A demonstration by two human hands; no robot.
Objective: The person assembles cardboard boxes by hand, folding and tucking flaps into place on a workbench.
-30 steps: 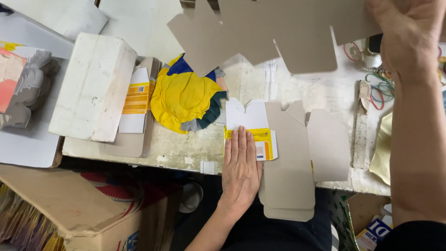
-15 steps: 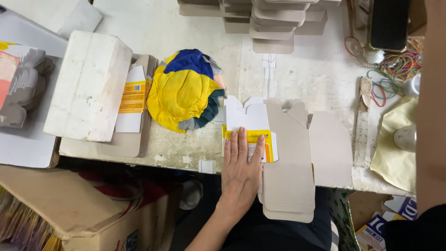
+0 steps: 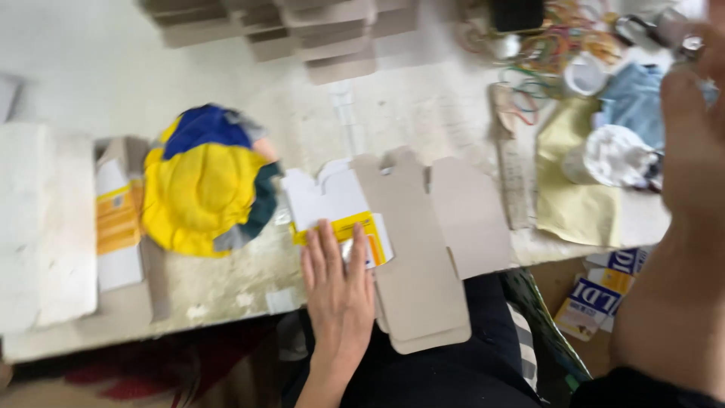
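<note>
My left hand [image 3: 338,291] lies flat, fingers spread, on a flattened white and yellow carton [image 3: 325,196] at the table's near edge. A grey-brown cardboard blank [image 3: 423,257] lies beside it to the right, partly under the carton and hanging over the edge. My right hand [image 3: 695,143] is raised at the far right, blurred, above a heap of cloths. I see nothing in it, but its fingers are unclear.
A yellow and blue cloth bundle [image 3: 200,181] sits left of the carton, and a white block [image 3: 45,227] further left. Stacked cardboard blanks [image 3: 302,30] line the far side. Rubber bands [image 3: 559,45], a yellow cloth [image 3: 574,189] and printed boxes [image 3: 596,295] below are on the right.
My right hand held a large cardboard blank up a second ago; that blank is gone from it and the hand has dropped to the far right. My left hand stayed put.
</note>
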